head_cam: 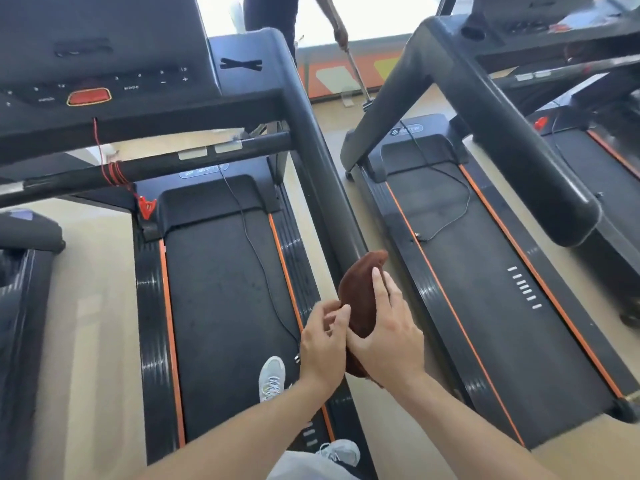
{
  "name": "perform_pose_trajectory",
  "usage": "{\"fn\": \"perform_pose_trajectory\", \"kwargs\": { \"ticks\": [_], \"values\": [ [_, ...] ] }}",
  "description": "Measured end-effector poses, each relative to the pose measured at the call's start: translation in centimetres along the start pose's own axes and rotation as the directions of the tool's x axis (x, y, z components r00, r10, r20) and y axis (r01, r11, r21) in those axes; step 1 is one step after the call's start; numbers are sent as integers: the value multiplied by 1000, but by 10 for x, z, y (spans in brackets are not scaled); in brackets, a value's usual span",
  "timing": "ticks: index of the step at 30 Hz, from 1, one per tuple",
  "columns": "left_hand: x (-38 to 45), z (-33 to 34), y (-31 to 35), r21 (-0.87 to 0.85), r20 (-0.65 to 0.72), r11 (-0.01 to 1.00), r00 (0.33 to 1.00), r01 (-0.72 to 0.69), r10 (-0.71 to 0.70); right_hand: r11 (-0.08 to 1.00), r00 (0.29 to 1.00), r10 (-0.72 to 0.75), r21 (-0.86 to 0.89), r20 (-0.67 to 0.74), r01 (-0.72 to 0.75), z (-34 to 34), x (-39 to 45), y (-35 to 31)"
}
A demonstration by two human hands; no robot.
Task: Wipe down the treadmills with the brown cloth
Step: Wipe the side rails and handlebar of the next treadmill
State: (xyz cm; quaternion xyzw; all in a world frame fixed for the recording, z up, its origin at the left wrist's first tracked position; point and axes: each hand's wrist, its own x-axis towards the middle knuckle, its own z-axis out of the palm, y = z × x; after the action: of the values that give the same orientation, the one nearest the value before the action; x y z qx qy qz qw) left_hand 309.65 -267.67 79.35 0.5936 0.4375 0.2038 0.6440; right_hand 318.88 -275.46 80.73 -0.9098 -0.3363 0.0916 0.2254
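Note:
The brown cloth [358,299] is draped over the lower end of the right handrail [311,161] of the left treadmill [221,271]. My right hand [391,327] grips the cloth around the rail, thumb on its left side. My left hand [323,344] pinches the cloth's left edge with thumb and fingertips. A second treadmill [485,271] stands to the right, its thick left handrail [519,140] slanting down toward me. The cloth's lower part is hidden behind my hands.
My white shoes [272,377] stand on the left treadmill's belt. A thin black cable [252,244] runs along that belt; another loops on the right belt. A red safety cord [114,171] hangs from the console. A person [341,32] with a mop handle stands beyond the treadmills.

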Motion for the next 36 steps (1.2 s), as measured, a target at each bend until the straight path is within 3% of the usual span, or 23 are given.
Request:
{"fn": "perform_pose_trajectory", "kwargs": {
  "ticks": [3,4,6,7,8,11,12,15,18,20,23,24,26,29,32,34,36],
  "values": [
    [17,0,14,54,86,997,995,53,-58,917,984,18,388,177,-86,-14,5,14],
    [21,1,18,88,117,995,991,53,-63,801,967,35,572,254,-179,-19,5,17],
    [25,3,22,183,140,983,989,17,-44,398,898,203,805,391,-440,-24,7,19],
    [27,2,22,223,143,975,989,-9,-23,222,810,355,800,466,-558,-22,9,24],
    [28,1,21,241,156,970,988,-26,-12,160,719,472,752,510,-639,-18,9,31],
    [27,-3,20,230,217,973,976,-20,-32,137,521,495,530,695,-837,-6,0,50],
    [25,-5,19,230,228,973,973,-14,-39,127,499,456,502,736,-856,-4,-4,52],
    [19,-8,24,234,236,972,971,-19,-38,118,556,527,592,643,-797,-10,-4,46],
    [16,-12,29,220,235,975,971,-2,-51,199,700,621,794,351,-574,-18,7,43],
    [12,-15,30,238,214,971,976,-12,-41,176,750,613,882,249,-437,-32,14,32],
    [8,-21,35,333,22,921,978,-201,206,235,849,505,921,159,-312,-60,13,5],
    [8,-20,39,314,14,908,957,-279,289,283,886,445,917,134,-281,-68,8,-4],
    [3,-15,65,134,137,958,962,-254,236,365,951,281,903,126,-228,-82,-1,-26],
    [3,-10,92,-87,260,995,966,45,-21,344,961,160,900,226,-268,-86,-11,-47],
    [9,-15,96,-53,287,998,958,38,-21,169,920,240,920,310,-354,-81,-6,-58],
    [9,-16,99,-62,224,998,975,20,-5,80,875,306,905,376,-417,-79,-1,-61],
    [10,-16,102,-91,151,996,988,-1,15,59,849,300,879,436,-472,-78,4,-65]
  ]
}}
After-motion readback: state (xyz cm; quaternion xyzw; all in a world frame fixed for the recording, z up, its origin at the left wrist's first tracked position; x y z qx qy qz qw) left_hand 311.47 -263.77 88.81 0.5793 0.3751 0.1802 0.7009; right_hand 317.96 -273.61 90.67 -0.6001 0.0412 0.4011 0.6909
